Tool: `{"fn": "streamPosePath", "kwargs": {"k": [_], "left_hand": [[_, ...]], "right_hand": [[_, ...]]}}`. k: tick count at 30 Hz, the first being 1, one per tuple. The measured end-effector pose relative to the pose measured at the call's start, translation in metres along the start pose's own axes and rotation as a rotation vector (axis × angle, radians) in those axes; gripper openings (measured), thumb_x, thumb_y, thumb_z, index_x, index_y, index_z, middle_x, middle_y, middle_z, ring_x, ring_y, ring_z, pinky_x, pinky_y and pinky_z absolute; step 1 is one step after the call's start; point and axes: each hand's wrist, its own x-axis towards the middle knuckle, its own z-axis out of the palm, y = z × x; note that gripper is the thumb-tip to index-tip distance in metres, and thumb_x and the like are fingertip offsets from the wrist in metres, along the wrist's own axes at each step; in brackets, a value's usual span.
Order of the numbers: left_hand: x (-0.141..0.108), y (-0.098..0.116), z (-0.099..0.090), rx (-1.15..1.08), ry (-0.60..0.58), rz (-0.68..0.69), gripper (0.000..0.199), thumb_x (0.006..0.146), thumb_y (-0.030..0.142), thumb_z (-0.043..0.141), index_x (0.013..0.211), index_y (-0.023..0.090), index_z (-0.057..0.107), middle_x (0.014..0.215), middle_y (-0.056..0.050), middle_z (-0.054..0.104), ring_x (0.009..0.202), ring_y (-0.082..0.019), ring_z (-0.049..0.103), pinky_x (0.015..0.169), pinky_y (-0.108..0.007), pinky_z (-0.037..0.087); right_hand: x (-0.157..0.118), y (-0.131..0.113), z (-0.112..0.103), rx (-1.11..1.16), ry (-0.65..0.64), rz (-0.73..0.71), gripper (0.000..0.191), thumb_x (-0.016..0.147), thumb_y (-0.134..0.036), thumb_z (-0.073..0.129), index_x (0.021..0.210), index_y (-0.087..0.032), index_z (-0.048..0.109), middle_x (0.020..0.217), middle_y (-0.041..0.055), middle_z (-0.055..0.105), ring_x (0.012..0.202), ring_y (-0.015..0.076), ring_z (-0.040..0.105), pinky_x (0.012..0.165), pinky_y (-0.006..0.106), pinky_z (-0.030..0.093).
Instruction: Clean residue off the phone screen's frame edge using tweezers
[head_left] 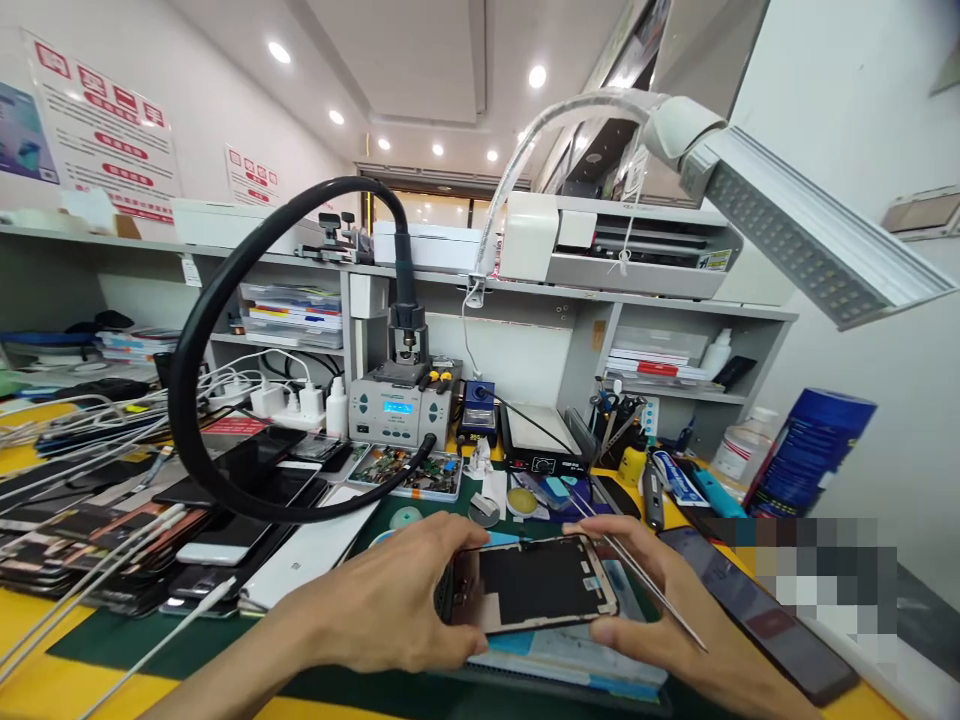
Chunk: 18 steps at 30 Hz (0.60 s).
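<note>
While downlights (537, 76) glow, hands (382, 605) hover over green matting (390, 695).

I have the left hand (390, 605) and the right hand (660, 580) holding a phone panel (536, 585) by its two ends — tweezers (681, 621) lie slantwise across the right one. Behind them I see a tray (431, 494) of circuit boards (397, 470) before a grey station (367, 425) with a blue readout (397, 407), a black hose (182, 370) looping out to its left. An LED lamp (810, 230) hangs at upper right — below it, a dark phone (750, 610) lies near the right wrist.
</note>
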Motion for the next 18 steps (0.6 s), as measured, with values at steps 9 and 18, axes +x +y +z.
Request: {"fn": "streamPosePath", "kwargs": {"k": [9,18], "left_hand": [[0.010,-0.025,-0.003,0.047,-0.004,0.029,0.064,0.077,0.051,0.075,0.136,0.035,0.058,0.133,-0.003,0.062,0.120,-0.030,0.060,0.101,-0.036,0.048],[0.017,-0.056,0.010,0.081,-0.034,0.081,0.067,0.083,0.057,0.071,0.146,0.049,0.049,0.156,0.003,0.049,0.140,-0.030,0.050,0.117,-0.041,0.041]], "right_hand": [[0.010,0.011,-0.012,0.042,0.324,0.035,0.049,0.102,-0.061,0.046,0.113,-0.026,0.078,0.081,0.0056,0.072,0.084,0.0241,0.067,0.089,0.041,0.053],[0.042,-0.005,-0.001,0.210,-0.027,0.264,0.026,0.091,-0.043,0.076,0.100,-0.020,0.067,0.075,0.0031,0.078,0.051,0.0146,0.071,0.042,0.021,0.049]]}}
